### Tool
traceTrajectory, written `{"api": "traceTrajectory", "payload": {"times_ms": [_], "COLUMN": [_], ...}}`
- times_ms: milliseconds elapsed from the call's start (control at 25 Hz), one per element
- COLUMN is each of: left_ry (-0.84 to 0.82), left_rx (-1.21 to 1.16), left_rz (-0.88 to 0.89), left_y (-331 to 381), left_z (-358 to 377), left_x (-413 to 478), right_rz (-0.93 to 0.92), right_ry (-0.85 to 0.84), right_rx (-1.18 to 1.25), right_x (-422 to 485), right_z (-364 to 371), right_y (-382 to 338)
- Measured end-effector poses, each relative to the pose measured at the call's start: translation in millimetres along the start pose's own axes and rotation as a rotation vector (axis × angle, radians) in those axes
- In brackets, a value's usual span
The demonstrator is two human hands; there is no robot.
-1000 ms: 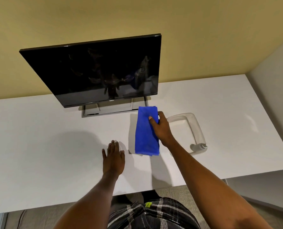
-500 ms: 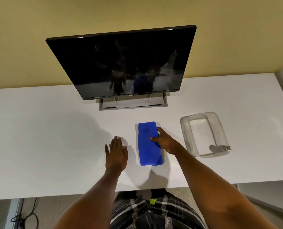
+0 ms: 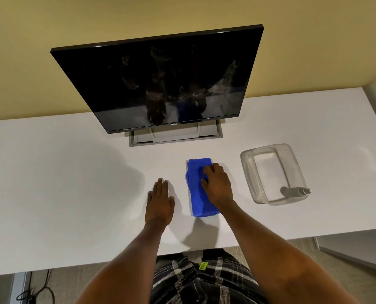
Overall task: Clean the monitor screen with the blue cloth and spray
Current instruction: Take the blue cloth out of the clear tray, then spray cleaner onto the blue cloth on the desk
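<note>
The blue cloth [image 3: 197, 194], folded long, lies on the surface [image 3: 73, 183] before the monitor [image 3: 160, 80] (screen dark), the right hand [image 3: 217, 185] grasping it. The left hand [image 3: 159, 202] lies flat, grip released. A clear tub [image 3: 248, 172] holds the spray bottle [image 3: 294, 191], lying down.

Yellow wall [image 3: 51, 29] at 12 o'clock; white table [image 3: 51, 194] below it; carpet [image 3: 77, 281] at 6, black cable [image 3: 36, 291] at 7.

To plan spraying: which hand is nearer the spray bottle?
Right. The right hand grips the blue cloth, left of the spray bottle; the left hand is farther left.
</note>
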State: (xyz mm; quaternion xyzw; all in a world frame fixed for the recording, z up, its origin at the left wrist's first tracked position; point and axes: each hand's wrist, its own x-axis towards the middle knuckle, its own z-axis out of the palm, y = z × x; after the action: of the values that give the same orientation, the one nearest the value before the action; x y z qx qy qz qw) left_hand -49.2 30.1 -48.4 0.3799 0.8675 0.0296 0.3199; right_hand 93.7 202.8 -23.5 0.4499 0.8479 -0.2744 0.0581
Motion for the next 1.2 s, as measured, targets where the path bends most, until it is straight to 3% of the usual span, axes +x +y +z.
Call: {"api": "traceTrajectory", "payload": {"times_ms": [80, 200, 520, 1040, 1200], "left_ry": [-0.034, -0.061, -0.045, -0.056, -0.071], "left_rx": [-0.010, 0.035, 0.117, 0.200, 0.179], "left_rz": [0.019, 0.033, 0.100, 0.154, 0.157], "left_y": [-1.7, -3.2, 6.4, 19.6, 20.1], "left_z": [2.1, 2.8, 6.3, 16.4, 15.1], "left_x": [-1.4, -2.2, -5.0, -8.0, -8.5], "right_rz": [-0.150, -0.192, -0.075, 0.511, 0.685], "right_ry": [-0.090, -0.175, 0.110, 0.587, 0.518], "right_rx": [-0.109, -0.169, -0.160, -0.196, -0.140], "right_x": [-6.7, -18.4, -44.0, -106.2, -112.0], "right_z": [5.5, 10.5, -14.4, -90.3, -102.6], "right_y": [2.4, 8.7, 22.2, 122.4, 145.7]}}
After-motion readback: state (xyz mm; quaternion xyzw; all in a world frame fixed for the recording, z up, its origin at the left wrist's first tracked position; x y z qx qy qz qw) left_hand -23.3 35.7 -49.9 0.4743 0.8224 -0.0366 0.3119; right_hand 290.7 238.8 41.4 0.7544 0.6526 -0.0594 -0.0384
